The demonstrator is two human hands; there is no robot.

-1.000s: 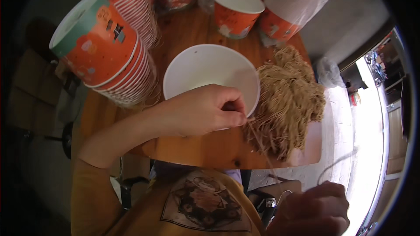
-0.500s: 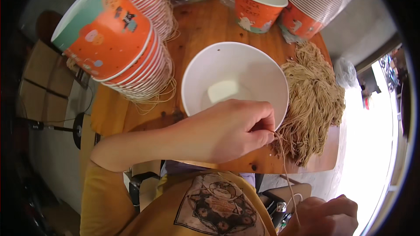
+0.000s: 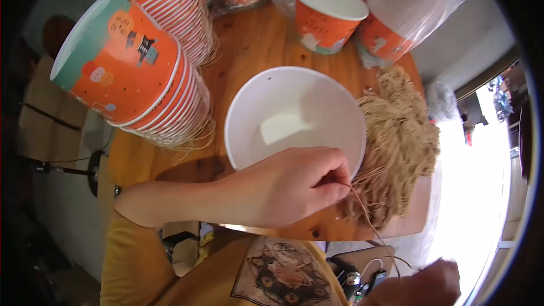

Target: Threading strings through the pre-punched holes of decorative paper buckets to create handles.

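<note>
A white-lined paper bucket (image 3: 294,99) stands on the table, its open mouth toward me, with a small dark hole near its far rim. My left hand (image 3: 283,187) reaches across its near side. Thumb and forefinger are pinched on a thin tan string (image 3: 365,212) at the near right rim. From there the string hangs down to the right, past the table edge. Low on the right is my right hand (image 3: 422,286), smeared by motion, with the string's lower part beside it; its fingers are not clear. A thick bundle of tan strings (image 3: 396,147) lies right of the bucket.
Nested orange and green paper buckets (image 3: 122,71) with string loops lean at the left. A single orange bucket (image 3: 328,20) stands at the back, beside plastic-wrapped stacks (image 3: 402,14). The wooden table (image 3: 243,39) ends just before my body.
The view has shifted, so the bucket and left hand appear slightly lower and to the left. My right hand has moved and blurred, and a stray bit of string now shows beside it.
</note>
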